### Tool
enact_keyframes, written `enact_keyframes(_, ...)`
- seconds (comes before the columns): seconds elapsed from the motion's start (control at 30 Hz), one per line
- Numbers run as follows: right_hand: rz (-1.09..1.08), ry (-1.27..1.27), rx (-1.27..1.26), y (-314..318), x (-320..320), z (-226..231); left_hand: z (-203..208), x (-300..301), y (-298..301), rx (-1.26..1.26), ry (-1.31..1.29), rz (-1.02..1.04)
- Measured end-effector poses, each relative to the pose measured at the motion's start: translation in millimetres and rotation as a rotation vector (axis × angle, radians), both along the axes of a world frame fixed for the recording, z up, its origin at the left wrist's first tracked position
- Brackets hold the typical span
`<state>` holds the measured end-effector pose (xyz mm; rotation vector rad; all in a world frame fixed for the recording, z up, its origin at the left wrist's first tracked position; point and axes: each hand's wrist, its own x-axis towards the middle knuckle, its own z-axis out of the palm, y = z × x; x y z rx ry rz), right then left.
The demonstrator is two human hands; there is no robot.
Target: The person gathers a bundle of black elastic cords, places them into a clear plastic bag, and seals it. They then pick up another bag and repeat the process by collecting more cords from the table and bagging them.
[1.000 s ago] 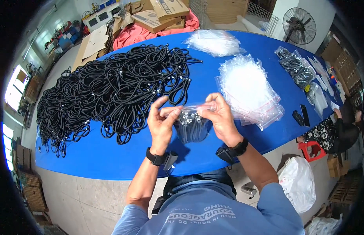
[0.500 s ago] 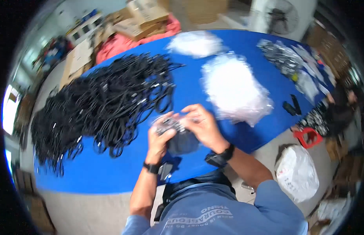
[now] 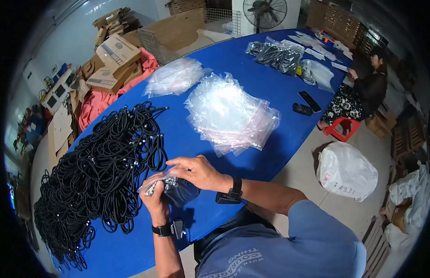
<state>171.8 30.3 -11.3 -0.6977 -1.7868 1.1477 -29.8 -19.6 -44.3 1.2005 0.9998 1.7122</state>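
Note:
Over the near edge of the blue table I hold a clear plastic bag (image 3: 181, 193) with black cords inside, their small silvery ends bunched near its top. My left hand (image 3: 153, 200) is closed round the bag's left side, thumb up against the silvery ends. My right hand (image 3: 199, 173) grips the bag's top edge between thumb and fingers. Left of my hands lies a big heap of black elastic cord loops (image 3: 108, 162) with small silvery ends. Beyond them is a stack of flat clear plastic bags (image 3: 224, 111) with reddish seal lines.
Another pile of clear bags (image 3: 174, 77) lies farther back on the blue table (image 3: 154, 252). Filled bags of black cords (image 3: 277, 56), a phone (image 3: 310, 101) and a black case (image 3: 302, 109) are farther right. A person (image 3: 372, 88) sits there by a red stool (image 3: 342, 128); a white sack (image 3: 348, 170) stands on the floor.
The view has swung to the right, so the table and its piles appear farther left. Both hands still hold the bag; my right hand's fingers now lie flatter over its top edge.

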Motion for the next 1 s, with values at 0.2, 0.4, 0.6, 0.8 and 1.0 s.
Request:
enact_keyframes(0.2,-0.085,-0.111,0.204,-14,23,9,19,5,-1,-0.037,-0.193,0.027)
enact_keyframes(0.4,-0.082,-0.65,0.29,-24,43,4,41,44,11,0.04,-0.138,0.0)
enact_keyframes(0.6,-0.086,-0.534,0.29,-24,81,8,49,75,19,0.051,-0.145,-0.031)
enact_keyframes(0.8,-0.135,-0.456,0.187,-23,122,15,65,110,32,-0.05,-0.167,-0.195)
enact_keyframes(1.0,-0.28,-0.36,-0.007,-2,191,25,81,151,45,0.066,-0.307,-0.415)
